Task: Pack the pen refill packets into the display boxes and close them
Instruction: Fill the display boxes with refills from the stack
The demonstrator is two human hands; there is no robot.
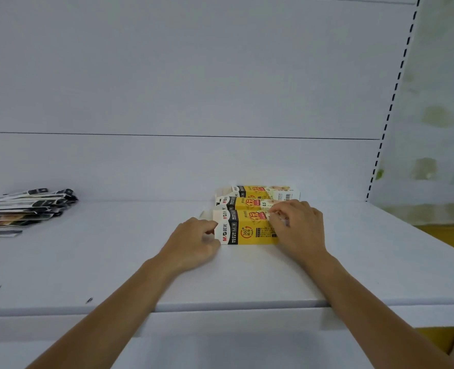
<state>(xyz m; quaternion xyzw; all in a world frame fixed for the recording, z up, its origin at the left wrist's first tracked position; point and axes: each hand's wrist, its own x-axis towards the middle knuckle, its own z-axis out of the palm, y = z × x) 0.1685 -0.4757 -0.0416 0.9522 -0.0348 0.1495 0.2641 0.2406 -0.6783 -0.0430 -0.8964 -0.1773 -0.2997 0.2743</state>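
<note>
The near box (247,230) is laid flat on the shelf (114,262). Its white left end is gripped by the left hand (193,241), fingers curled round the end. Its yellow right part is clasped by the right hand (299,227), fingertips curled onto the top face.

Two more boxes (255,201) are set directly behind it, side against side. The refill packets (23,211) are heaped well to its left.

The near box is judged to be thin printed card: light, easily dented, and likely to slide on the smooth shelf. It is best taken by its edges and corners, and its flaps by the fold rather than mid-panel.

On its top face "M&G", "360°" and "0.5" can be read, beside Chinese characters; the smaller print is too fine to make out.
</note>
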